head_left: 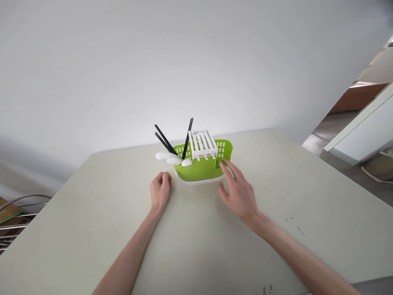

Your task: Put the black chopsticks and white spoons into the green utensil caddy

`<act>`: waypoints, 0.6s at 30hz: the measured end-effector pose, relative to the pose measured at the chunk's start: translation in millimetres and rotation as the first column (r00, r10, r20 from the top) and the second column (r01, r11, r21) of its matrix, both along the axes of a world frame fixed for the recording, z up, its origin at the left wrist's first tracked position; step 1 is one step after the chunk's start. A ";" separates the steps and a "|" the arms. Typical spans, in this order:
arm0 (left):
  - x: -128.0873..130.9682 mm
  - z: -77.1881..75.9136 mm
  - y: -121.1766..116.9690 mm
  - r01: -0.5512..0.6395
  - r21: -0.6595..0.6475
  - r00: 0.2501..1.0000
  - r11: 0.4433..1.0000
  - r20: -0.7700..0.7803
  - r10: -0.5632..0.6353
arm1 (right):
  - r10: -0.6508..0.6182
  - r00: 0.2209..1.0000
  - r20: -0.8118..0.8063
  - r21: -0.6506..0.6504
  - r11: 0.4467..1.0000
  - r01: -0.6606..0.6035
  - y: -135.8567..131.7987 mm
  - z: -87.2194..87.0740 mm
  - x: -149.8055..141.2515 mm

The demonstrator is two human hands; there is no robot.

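Our left hand (160,189) is clenched on the table (190,237); our right hand (240,194), fingers parted and holding nothing, meets the near right side of the green basket (199,175). Beyond our left, spoons (174,161) and chopsticks (170,146) lean from it.

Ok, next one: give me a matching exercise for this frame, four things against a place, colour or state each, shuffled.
1. Left hand
2. Right hand
3. Chopsticks
4. Slatted rack

A. Black, sticking up at a slant
B. White, over the basket's middle
C. Curled into a fist
D. Open, by the basket's right end

Pairs: 1-C, 2-D, 3-A, 4-B
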State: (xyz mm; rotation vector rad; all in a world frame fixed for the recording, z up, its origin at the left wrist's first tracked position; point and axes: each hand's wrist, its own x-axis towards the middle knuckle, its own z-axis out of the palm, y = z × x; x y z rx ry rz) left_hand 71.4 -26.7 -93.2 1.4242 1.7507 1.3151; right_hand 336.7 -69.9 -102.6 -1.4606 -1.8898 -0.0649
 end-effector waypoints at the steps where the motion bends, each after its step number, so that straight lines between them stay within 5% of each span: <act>1: -1.0 -1.0 0.6 0.001 0.003 1.000 1.000 0.018 -0.001 | 0.002 0.997 -0.078 0.019 1.000 0.000 3.4 -0.7 6.3; 6: -5.1 -7.9 4.3 0.008 0.020 1.000 1.000 0.021 -0.008 | 0.044 0.892 -0.450 0.028 0.999 -0.035 24.7 -15.7 37.5; 11: -18.8 -5.7 20.3 -0.034 0.015 0.986 0.999 0.162 0.031 | -0.075 0.766 -0.638 -0.247 0.962 -0.111 38.6 -40.9 59.3; 14: -34.5 12.4 34.8 -0.024 0.018 0.931 1.000 0.364 0.016 | -0.121 0.763 -0.635 -0.350 0.926 -0.145 40.3 -48.3 63.5; 18: -49.3 56.6 53.9 0.027 0.087 0.882 0.996 0.468 -0.065 | -0.086 0.789 -0.608 -0.367 0.912 -0.183 39.7 -48.3 60.9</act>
